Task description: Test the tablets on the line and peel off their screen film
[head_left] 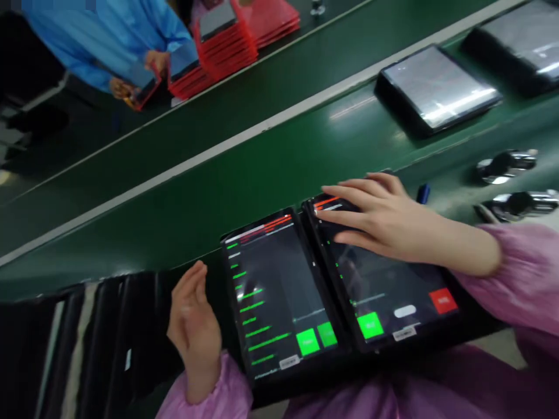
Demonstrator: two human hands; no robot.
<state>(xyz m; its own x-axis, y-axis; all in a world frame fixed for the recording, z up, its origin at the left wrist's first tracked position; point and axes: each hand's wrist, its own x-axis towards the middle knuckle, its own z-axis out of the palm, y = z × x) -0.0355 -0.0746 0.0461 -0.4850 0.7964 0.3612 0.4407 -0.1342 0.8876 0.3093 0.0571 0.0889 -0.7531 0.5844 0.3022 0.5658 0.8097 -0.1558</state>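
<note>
Two black tablets with lit screens lie side by side in front of me. The left tablet shows green lines of text, red text at its top and two green squares low down. On the right tablet a green square, a white pill shape and a red square are lit. My right hand is spread flat over the upper part of the right tablet, covering some of its screen; whether the fingertips touch it I cannot tell. Beside the left tablet's left edge, my left hand is raised with its fingers extended, holding nothing.
A row of dark, upright slabs stands at lower left. Beyond the green bench lie a shiny tablet and another device. Chrome round parts sit at right. Across, a blue-sleeved co-worker handles a red-edged piece near red stacks.
</note>
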